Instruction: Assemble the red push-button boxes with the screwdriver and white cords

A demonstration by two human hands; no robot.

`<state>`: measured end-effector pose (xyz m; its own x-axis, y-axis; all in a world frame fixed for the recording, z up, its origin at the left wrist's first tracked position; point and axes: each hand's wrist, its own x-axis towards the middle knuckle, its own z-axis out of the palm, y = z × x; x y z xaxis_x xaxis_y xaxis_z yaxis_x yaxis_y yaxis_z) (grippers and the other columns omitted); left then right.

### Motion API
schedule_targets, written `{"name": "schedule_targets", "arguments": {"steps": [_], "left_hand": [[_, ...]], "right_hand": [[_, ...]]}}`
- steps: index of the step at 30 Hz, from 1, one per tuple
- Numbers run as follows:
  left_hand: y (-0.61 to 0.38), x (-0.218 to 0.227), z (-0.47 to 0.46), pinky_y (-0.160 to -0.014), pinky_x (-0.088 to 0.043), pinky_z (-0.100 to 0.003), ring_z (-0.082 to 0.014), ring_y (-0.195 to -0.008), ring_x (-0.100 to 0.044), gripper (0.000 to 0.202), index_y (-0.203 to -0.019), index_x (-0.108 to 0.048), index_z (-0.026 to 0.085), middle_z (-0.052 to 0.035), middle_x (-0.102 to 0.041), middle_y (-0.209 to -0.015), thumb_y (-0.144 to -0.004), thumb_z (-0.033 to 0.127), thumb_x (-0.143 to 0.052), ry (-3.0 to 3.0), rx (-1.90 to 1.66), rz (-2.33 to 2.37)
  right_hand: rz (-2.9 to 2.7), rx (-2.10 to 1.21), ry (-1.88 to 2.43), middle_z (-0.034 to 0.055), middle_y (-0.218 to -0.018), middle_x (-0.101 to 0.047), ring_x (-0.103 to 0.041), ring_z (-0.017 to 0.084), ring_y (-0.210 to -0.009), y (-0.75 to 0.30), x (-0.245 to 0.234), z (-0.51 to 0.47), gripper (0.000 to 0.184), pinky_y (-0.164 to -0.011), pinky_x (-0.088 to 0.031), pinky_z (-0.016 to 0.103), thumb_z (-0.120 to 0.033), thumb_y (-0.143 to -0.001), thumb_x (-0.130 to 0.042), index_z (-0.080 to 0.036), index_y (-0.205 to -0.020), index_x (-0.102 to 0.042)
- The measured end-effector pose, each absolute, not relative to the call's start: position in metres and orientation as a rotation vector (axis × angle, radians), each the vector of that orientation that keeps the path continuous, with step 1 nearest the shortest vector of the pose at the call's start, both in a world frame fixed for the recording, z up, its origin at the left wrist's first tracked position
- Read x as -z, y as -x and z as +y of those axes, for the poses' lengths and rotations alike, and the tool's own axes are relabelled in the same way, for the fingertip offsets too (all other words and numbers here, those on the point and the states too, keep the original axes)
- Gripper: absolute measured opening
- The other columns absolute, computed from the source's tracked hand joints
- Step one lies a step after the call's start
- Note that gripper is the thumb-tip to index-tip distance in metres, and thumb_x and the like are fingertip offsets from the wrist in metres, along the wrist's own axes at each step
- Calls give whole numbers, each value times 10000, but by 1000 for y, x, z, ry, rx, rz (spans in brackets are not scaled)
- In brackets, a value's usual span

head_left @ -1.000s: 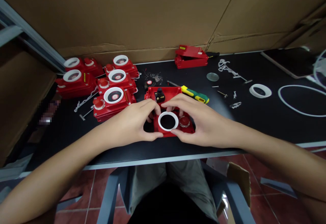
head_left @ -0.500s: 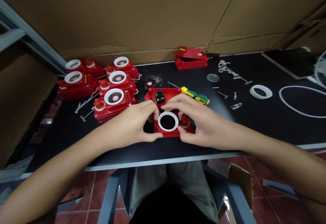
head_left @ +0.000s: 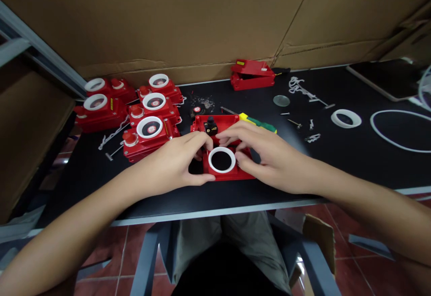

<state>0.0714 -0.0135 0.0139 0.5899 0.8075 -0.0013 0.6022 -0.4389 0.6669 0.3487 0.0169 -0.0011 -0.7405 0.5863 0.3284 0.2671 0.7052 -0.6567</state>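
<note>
In front of me on the black table lies a red box cover (head_left: pixel 229 176) with a white ring (head_left: pixel 211 167) round its dark opening. My left hand (head_left: pixel 180 159) grips the cover's left side, thumb at the front edge and fingers curled behind. My right hand (head_left: pixel 266 154) curves over the cover's right part, thumb tip against the ring's right side and fingertips by its far side. It hides the red knob there. Right behind is an open red box base (head_left: pixel 227 120) holding a black switch block (head_left: pixel 210 126). A yellow-green screwdriver (head_left: pixel 257 123) lies partly behind my right hand.
Several red boxes with white rings (head_left: pixel 150 145) stand at the left. Another red box (head_left: pixel 252 80) sits at the back. To the right are a glass disc (head_left: pixel 281 101), loose screws (head_left: pixel 295 124), a loose white ring (head_left: pixel 346 119), a white hoop (head_left: pixel 400 130) and a tablet-like dark slab (head_left: pixel 384 80).
My right thumb has moved from the cover's front right edge up to the ring's right side, and the fingers have shifted. My left hand keeps its grip on the cover.
</note>
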Motion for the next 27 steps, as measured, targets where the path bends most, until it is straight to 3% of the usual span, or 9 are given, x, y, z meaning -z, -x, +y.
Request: {"name": "schedule_targets", "arguments": {"steps": [4, 6, 10, 15, 19, 22, 27], "left_hand": [[-72, -15, -14, -946, -618, -378, -244, -1058, -785, 366, -1174, -630, 251, -42, -776, -1214, -947, 352, -899, -2199, -424, 1113], [-71, -15, -14, -947, -612, -379, -247, -1062, -784, 357, -1178, -638, 252, -43, -777, -1210, -955, 355, -897, -2206, -422, 1112], [-71, -16, -14, -926, -598, -365, -239, -1036, -775, 330, -1139, -642, 242, -36, -765, -1173, -963, 361, -895, -2219, -418, 1101], [-72, -17, -14, -859, -587, -358, -238, -967, -756, 301, -1067, -629, 238, -32, -751, -1106, -962, 364, -881, -2248, -390, 1133], [-72, -15, -15, -916, -624, -358, -237, -1042, -787, 421, -1198, -602, 244, -44, -771, -1220, -940, 365, -912, -2165, -414, 1163], [-71, -15, -15, -976, -630, -357, -230, -1104, -795, 468, -1297, -615, 245, -48, -767, -1302, -947, 335, -914, -2177, -418, 1120], [-70, -15, -14, -956, -627, -337, -215, -1055, -796, 407, -1237, -651, 231, -22, -769, -1232, -946, 309, -924, -2231, -421, 1101]], "right_hand": [[-2407, -858, 620, 134, -1352, -718, -738, 272, -1185, -347, -1, 15, 496, -980, -680, 440, -296, -985, -846, -240, -1425, -625], [-2411, -857, 621, 131, -1341, -718, -736, 277, -1198, -347, -1, 15, 528, -1020, -668, 456, -342, -972, -886, -245, -1420, -625], [-2398, -846, 611, 124, -1300, -715, -739, 243, -1135, -347, 2, 15, 457, -986, -668, 408, -265, -992, -829, -227, -1402, -630], [-2398, -796, 570, 129, -1297, -703, -729, 253, -1136, -346, 4, 15, 513, -946, -670, 409, -124, -915, -762, -237, -1395, -618], [-2387, -797, 558, 131, -1301, -678, -722, 241, -1129, -346, 6, 16, 560, -891, -670, 367, -60, -882, -715, -223, -1412, -635], [-2382, -794, 569, 141, -1300, -676, -719, 234, -1123, -346, 8, 17, 515, -868, -668, 347, -57, -904, -703, -193, -1398, -649], [-2392, -782, 609, 140, -1290, -686, -725, 215, -1092, -348, 7, 18, 427, -821, -665, 318, -79, -1001, -598, -172, -1415, -646]]}}
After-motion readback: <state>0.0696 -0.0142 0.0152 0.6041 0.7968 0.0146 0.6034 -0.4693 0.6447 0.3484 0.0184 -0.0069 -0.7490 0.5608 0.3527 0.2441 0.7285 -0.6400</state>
